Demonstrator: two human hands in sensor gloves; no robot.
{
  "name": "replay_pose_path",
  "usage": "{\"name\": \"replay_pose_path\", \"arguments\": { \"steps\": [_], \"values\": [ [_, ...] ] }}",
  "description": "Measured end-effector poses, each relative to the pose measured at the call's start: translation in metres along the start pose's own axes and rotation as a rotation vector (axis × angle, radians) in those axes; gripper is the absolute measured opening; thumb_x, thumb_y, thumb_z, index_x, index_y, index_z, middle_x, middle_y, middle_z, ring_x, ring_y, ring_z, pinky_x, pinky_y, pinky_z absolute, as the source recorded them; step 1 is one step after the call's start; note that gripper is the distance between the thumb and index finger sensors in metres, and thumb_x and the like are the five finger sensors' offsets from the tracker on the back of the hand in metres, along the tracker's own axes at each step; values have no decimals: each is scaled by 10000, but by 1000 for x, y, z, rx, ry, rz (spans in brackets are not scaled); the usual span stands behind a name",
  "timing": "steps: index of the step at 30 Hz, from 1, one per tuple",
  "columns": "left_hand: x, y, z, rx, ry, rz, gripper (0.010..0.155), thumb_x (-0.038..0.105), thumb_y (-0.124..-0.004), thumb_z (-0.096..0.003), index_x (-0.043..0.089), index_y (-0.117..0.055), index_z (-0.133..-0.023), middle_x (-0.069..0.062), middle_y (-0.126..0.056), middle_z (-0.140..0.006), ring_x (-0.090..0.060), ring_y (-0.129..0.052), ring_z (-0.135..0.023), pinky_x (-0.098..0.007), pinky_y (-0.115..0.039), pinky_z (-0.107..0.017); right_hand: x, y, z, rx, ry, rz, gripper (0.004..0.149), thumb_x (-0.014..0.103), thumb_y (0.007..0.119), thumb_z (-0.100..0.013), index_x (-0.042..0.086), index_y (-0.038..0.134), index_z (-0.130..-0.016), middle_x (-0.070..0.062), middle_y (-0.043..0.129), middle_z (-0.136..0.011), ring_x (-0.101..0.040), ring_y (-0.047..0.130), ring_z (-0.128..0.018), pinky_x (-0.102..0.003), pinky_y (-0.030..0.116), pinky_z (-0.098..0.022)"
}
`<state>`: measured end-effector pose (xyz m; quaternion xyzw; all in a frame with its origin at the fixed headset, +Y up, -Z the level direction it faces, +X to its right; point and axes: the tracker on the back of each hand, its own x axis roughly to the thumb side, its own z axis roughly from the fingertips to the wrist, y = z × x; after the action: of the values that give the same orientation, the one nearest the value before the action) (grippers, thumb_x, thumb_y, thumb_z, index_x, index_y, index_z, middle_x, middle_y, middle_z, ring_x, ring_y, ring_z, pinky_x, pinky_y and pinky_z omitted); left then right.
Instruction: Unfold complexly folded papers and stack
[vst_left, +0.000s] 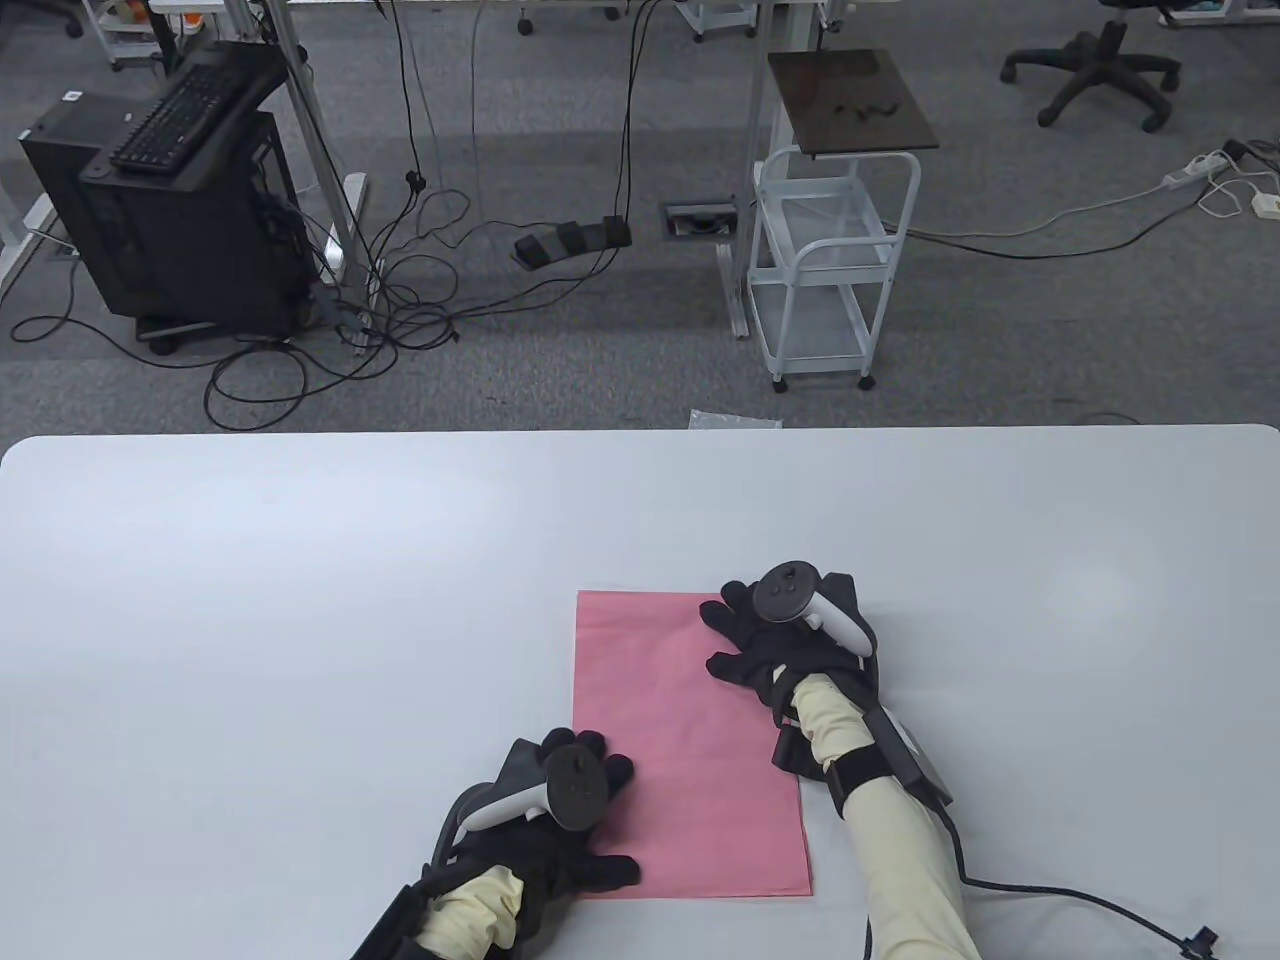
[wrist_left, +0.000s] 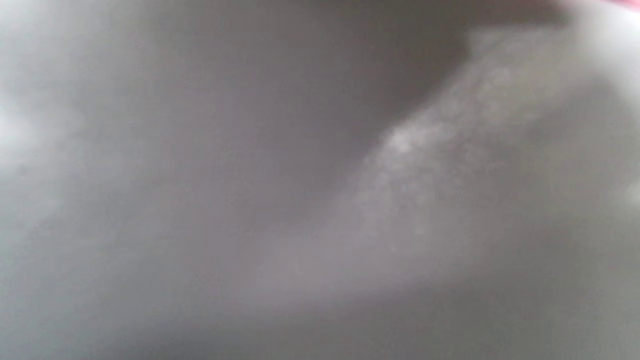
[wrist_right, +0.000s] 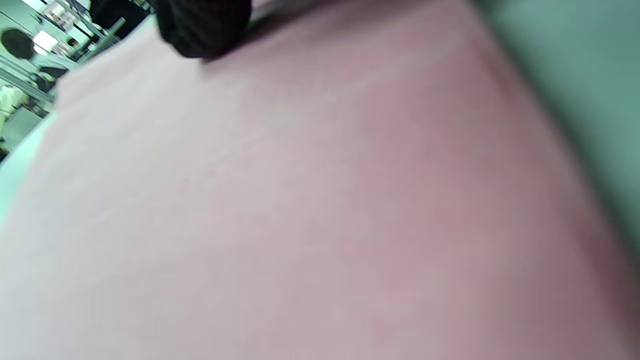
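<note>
Table view: a pink paper (vst_left: 690, 745) is seen lying flat and opened out on the white table (vst_left: 300, 600), near the near edge and right of centre, long edges running near to far. The left hand (vst_left: 560, 830) is laid flat with fingers spread on the paper's near left corner. The right hand (vst_left: 775, 640) is pressed flat, fingers spread, on the far right edge. Broad bare tabletop is seen to the left, to the right and beyond the sheet's far edge.

Left wrist view: only blurred grey surface is recorded, with a pink sliver at the top right corner; the hand cannot be made out.

Right wrist view: the pink paper (wrist_right: 300, 200) fills the view, with one dark fingertip (wrist_right: 202, 27) touching it.
</note>
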<state>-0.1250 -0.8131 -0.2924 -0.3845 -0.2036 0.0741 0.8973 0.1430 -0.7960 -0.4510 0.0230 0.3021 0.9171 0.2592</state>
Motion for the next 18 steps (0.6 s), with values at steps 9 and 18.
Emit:
{"name": "replay_pose_path", "arguments": {
  "steps": [9,18],
  "values": [
    [0,0,0,1,-4,2,965,737,-565,-439,407,170,-969,108,349,-975,-235,342,-916,-544,199,-588,-11,37,102,-7,-334,267,666,520,646,-505,441,310,-1076,208,58,-1159,-34,-111,-1022,-486,-121,-687],
    [0,1,0,14,3,5,965,731,-584,-434,407,147,-976,106,327,-987,-239,320,-928,-547,183,-600,-36,82,120,146,-260,316,797,561,680,-469,413,172,-1064,171,-14,-1133,-130,-107,-1015,-519,-108,-671]
  ]
}}
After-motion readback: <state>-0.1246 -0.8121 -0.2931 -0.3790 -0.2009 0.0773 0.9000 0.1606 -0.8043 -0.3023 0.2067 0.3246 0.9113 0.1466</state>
